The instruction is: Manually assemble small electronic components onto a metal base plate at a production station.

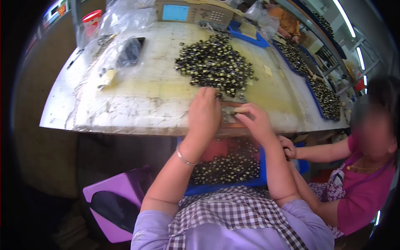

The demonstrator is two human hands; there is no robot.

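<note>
Near the table's front edge lies a small metal fixture (227,118) with a reddish-brown base. My left hand (204,111) is closed at its left side, fingers curled forward; a small black component (218,95) shows at its fingertips. My right hand (257,122) comes in from the right, thumb and forefinger pinched over the fixture's plate. What lies between those two fingertips is too small to make out. Just beyond both hands spreads a heap of small black components (212,62) with pale yellowish parts.
Below the table edge, a blue bin (263,164) holds more components. A bench instrument (191,14) with a lit screen stands behind the heap, beside a blue tray (258,41). Plastic bags lie left. A purple stool (121,187) stands lower left; a co-worker (366,183) sits close right.
</note>
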